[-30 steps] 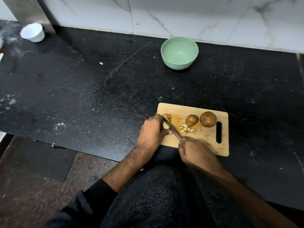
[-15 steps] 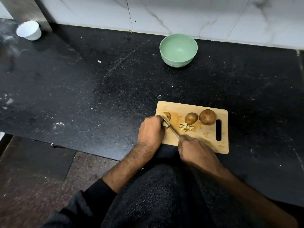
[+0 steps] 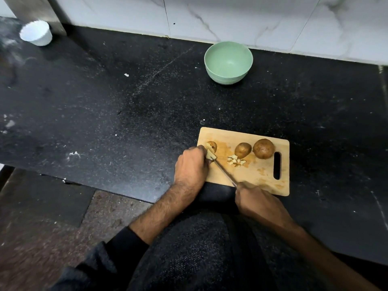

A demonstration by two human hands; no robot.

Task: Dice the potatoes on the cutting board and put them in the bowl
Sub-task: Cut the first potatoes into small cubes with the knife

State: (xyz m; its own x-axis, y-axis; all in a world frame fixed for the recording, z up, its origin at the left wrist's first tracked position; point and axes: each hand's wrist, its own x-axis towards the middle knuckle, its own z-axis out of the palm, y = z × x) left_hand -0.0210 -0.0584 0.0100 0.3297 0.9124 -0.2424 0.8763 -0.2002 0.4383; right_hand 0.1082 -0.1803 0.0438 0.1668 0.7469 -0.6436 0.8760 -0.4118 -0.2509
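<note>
A wooden cutting board (image 3: pixel 262 177) lies near the counter's front edge. My left hand (image 3: pixel 192 166) pins a cut potato piece (image 3: pixel 211 154) at the board's left end, beside a potato half (image 3: pixel 212 145). My right hand (image 3: pixel 254 201) grips a knife (image 3: pixel 224 174), whose blade tip meets the pinned piece. A small heap of diced potato (image 3: pixel 235 160) sits mid-board. Behind it rest a small whole potato (image 3: pixel 243 149) and a larger one (image 3: pixel 263 148). The green bowl (image 3: pixel 228 62) stands empty near the wall.
The black stone counter (image 3: pixel 126 106) stretches wide to the left of the board. A small white cup (image 3: pixel 36 32) stands at the far left corner. A tiled wall (image 3: pixel 231 15) runs behind the bowl. My dark-clothed lap is below the counter edge.
The knife has drawn back slightly toward me along the held piece. My left hand keeps its hold at the board's left end. The view has shifted a little.
</note>
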